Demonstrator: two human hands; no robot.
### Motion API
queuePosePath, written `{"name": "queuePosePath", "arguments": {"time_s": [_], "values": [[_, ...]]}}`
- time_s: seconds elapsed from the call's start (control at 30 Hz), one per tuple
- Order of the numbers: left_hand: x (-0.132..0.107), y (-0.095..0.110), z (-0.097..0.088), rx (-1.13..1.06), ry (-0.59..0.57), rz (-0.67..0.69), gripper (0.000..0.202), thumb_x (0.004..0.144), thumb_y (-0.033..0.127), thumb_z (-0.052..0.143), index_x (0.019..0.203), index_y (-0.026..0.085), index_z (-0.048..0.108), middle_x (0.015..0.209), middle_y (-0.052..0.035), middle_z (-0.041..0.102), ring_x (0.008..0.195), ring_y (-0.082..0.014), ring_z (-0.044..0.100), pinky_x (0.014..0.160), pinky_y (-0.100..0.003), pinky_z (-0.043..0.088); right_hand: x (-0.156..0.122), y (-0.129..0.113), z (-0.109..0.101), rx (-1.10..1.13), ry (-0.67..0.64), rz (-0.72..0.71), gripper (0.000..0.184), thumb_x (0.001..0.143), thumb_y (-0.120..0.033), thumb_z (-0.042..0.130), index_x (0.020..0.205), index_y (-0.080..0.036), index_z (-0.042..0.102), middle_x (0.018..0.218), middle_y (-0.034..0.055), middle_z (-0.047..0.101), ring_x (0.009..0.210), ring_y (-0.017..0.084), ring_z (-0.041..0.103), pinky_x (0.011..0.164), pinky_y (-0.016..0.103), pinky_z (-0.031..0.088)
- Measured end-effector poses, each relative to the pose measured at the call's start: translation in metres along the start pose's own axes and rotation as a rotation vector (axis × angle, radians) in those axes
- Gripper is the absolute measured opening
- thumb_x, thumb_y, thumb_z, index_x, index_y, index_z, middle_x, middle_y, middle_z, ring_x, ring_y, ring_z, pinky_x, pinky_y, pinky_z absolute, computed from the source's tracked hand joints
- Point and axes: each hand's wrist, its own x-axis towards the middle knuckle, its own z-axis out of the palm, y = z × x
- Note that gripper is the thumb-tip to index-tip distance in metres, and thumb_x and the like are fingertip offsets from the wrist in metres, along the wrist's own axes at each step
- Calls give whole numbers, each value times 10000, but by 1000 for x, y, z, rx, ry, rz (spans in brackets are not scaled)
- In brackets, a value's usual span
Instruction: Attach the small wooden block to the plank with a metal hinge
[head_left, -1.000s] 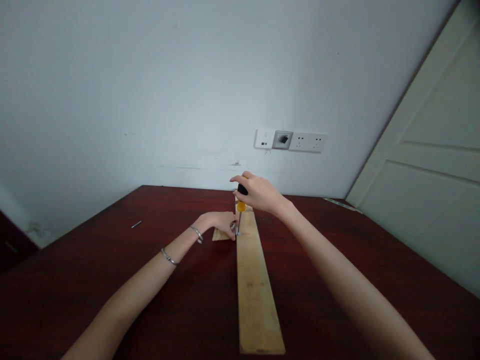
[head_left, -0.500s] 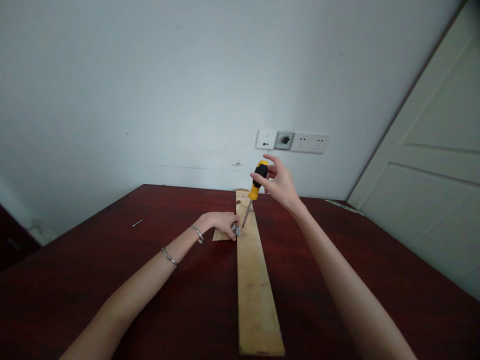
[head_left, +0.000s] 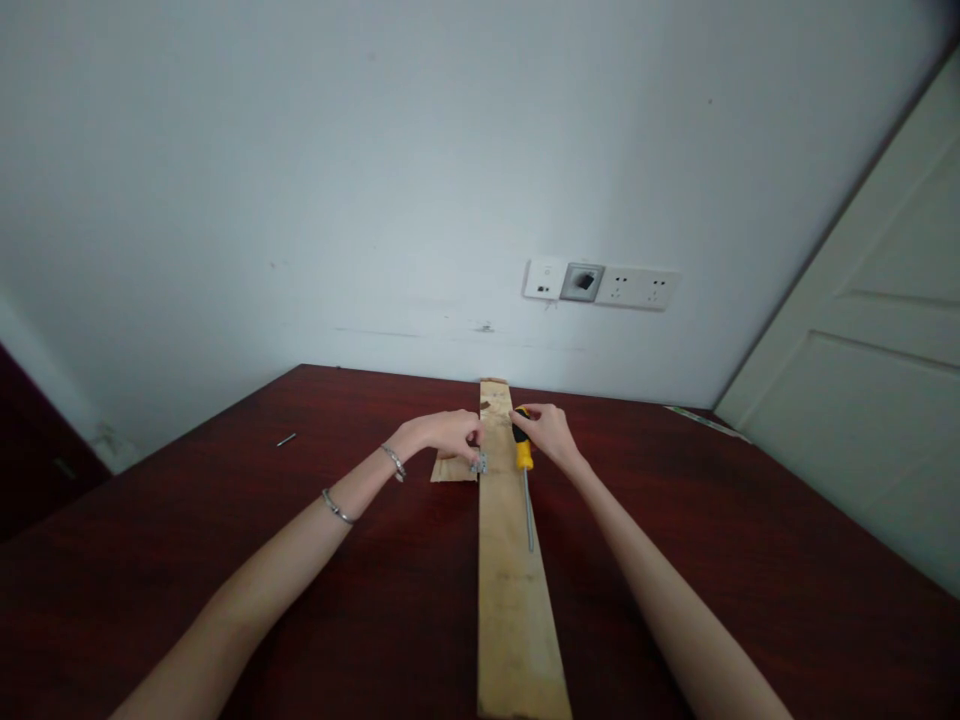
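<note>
A long pale wooden plank [head_left: 514,590] lies lengthwise on the dark red table [head_left: 225,540]. A small wooden block [head_left: 452,469] lies against the plank's left edge. My left hand [head_left: 444,434] rests on that block, with its fingers pinched round a small metal piece [head_left: 478,463] at the plank's edge. My right hand [head_left: 544,432] is low on the plank, closed round the yellow and black handle of a screwdriver [head_left: 525,478]. The screwdriver lies along the plank with its shaft pointing toward me.
A loose screw or nail [head_left: 286,439] lies on the table at the far left. A white wall with a socket strip [head_left: 600,284] stands behind the table. A white door [head_left: 862,380] is at the right.
My right hand has come down from above the plank and laid the screwdriver flat on it, shaft turned toward me. My left hand has stayed at the metal piece.
</note>
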Motion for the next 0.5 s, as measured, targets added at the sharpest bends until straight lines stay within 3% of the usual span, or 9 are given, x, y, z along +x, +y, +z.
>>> {"name": "queuePosePath", "arguments": {"time_s": [0.23, 0.5], "values": [[5, 12, 13, 23, -44, 56, 105, 726, 218, 701, 797, 145, 673, 816, -29, 625, 726, -142, 537, 640, -225, 398, -2, 7, 18, -29, -61, 76, 320, 803, -381, 576, 823, -111, 747, 712, 86, 723, 627, 194, 667, 486, 209, 445], [7, 16, 16, 43, -70, 54, 40, 732, 173, 648, 734, 141, 673, 721, -10, 627, 610, -111, 513, 561, -205, 378, -3, 13, 28, -84, -89, 121, 317, 824, -380, 558, 887, -129, 741, 833, 108, 736, 721, 210, 691, 573, 228, 470]]}}
